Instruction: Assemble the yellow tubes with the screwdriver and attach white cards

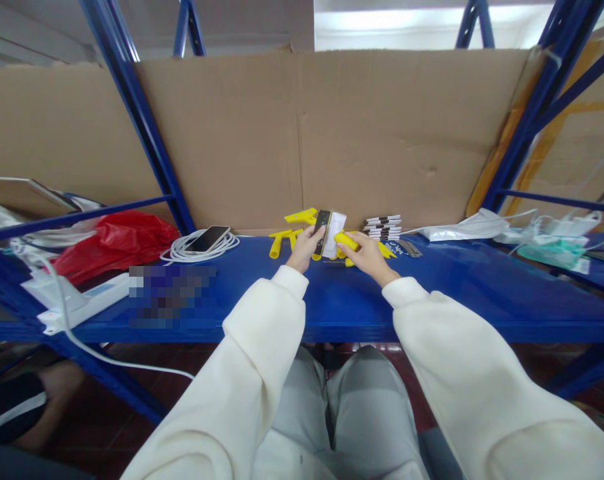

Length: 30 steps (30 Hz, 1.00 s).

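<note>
Yellow plastic handle-like piece (346,241) is up over the blue metal shelf (457,287), with the right hand's (371,257) fingers clamped round it. Left hand (303,252) has its fingers closed on a flat black-and-white packet (335,233), right next to the yellow bit; honestly can't tell if they're touching. More yellow plastic pieces (275,246) sit just left, and there's a neat stack of black-and-white packets (383,228) off to the right, near the cardboard backing (382,133).

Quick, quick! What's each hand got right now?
Left hand: closed, holding a flat black-and-white piece.
Right hand: closed, holding a yellow piece.
</note>
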Each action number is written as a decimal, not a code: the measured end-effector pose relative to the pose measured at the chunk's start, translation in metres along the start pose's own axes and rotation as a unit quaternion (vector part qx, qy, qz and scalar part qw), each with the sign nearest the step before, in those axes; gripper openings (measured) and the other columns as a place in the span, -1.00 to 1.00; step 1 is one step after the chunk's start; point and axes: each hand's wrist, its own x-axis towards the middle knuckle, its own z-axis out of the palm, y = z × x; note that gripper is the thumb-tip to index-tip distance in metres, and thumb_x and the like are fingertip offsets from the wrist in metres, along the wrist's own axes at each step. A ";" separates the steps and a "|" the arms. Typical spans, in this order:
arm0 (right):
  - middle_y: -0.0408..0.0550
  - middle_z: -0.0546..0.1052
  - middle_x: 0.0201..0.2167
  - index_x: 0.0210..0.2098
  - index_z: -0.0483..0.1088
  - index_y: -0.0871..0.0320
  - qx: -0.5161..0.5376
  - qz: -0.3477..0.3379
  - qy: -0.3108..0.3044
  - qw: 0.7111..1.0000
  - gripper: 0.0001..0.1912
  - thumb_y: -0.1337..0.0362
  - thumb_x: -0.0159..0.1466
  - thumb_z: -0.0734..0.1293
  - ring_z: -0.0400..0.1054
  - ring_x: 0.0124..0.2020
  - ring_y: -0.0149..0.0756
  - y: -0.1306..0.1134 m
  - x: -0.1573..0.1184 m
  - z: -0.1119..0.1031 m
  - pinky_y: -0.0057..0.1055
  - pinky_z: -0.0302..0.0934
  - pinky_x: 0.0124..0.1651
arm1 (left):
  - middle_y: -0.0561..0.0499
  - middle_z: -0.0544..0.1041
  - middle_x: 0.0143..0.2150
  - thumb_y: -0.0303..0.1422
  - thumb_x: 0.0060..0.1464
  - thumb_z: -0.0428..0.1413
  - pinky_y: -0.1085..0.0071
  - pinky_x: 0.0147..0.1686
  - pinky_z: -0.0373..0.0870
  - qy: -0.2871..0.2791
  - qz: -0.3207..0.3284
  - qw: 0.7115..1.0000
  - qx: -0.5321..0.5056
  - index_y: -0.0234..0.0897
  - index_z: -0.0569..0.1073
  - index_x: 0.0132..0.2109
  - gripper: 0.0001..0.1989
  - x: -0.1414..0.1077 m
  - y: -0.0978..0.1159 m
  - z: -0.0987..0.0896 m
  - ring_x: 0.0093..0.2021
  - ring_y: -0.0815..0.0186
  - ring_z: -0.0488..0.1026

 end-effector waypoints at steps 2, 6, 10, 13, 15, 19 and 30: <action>0.03 0.55 -0.32 -0.20 0.56 0.13 0.099 0.060 -0.011 0.993 -0.49 -0.18 0.24 0.28 0.45 -0.29 -0.15 -0.001 0.001 0.001 -0.23 0.37 -0.20 | 0.06 0.59 -0.40 -0.35 -0.03 0.32 0.42 -0.18 0.42 0.007 0.000 1.000 -0.002 -0.28 0.58 -0.33 -0.88 0.000 0.001 -0.001 -0.28 0.30 0.52; -0.10 0.54 -0.35 -0.03 0.49 0.06 0.264 0.167 0.020 0.950 -0.48 -0.14 0.18 0.37 0.43 -0.35 -0.28 -0.003 0.006 0.000 -0.39 0.35 -0.36 | 0.02 0.63 -0.36 -0.35 -0.08 0.34 0.37 -0.16 0.43 -0.019 -0.006 1.000 0.009 -0.31 0.62 -0.32 -0.85 -0.001 0.002 0.000 -0.25 0.25 0.54; -0.20 0.54 -0.41 -0.07 0.48 0.03 0.316 0.194 -0.008 0.928 -0.51 0.05 0.02 0.53 0.41 -0.39 -0.36 -0.004 0.009 -0.005 -0.45 0.33 -0.35 | -0.02 0.64 -0.36 -0.38 -0.08 0.32 0.31 -0.17 0.44 -0.059 -0.042 0.997 0.029 -0.32 0.63 -0.33 -0.88 -0.003 0.001 0.001 -0.30 0.23 0.55; -0.27 0.45 -0.57 -0.29 0.46 0.09 0.319 0.195 -0.033 0.927 -0.59 0.03 -0.04 0.55 0.29 -0.56 -0.45 -0.004 0.009 -0.008 -0.51 0.21 -0.48 | 0.00 0.62 -0.41 -0.40 -0.08 0.32 0.29 -0.16 0.45 -0.060 -0.056 0.996 0.030 -0.31 0.62 -0.38 -0.93 -0.003 0.000 0.001 -0.32 0.24 0.54; -0.30 0.39 -0.65 -0.42 0.40 0.10 0.314 0.183 -0.047 0.930 -0.58 -0.03 -0.06 0.55 0.22 -0.62 -0.48 -0.004 0.008 -0.010 -0.52 0.15 -0.52 | -0.01 0.62 -0.41 -0.41 -0.08 0.31 0.27 -0.10 0.45 -0.030 -0.051 0.998 0.030 -0.29 0.61 -0.40 -0.96 -0.002 0.000 0.001 -0.27 0.21 0.55; -0.28 0.33 -0.70 -0.55 0.28 0.12 0.309 0.177 -0.084 0.931 -0.48 -0.13 -0.06 0.54 0.16 -0.66 -0.51 -0.003 0.008 -0.012 -0.54 0.07 -0.56 | -0.04 0.64 -0.32 -0.44 -0.06 0.27 0.27 0.01 0.43 0.067 -0.025 0.997 0.025 -0.29 0.61 -0.39 -0.98 0.004 0.000 -0.004 -0.12 0.18 0.56; -0.31 0.32 -0.68 -0.44 0.22 0.07 0.375 0.264 0.157 0.874 -0.71 0.20 0.12 0.46 0.19 -0.69 -0.51 0.007 0.024 -0.026 -0.59 0.10 -0.64 | 0.06 0.48 -0.24 -0.55 -0.01 0.11 0.44 -0.27 0.46 0.324 -0.024 0.944 0.063 -0.17 0.35 0.11 -0.50 0.015 0.000 -0.026 -0.39 0.42 0.49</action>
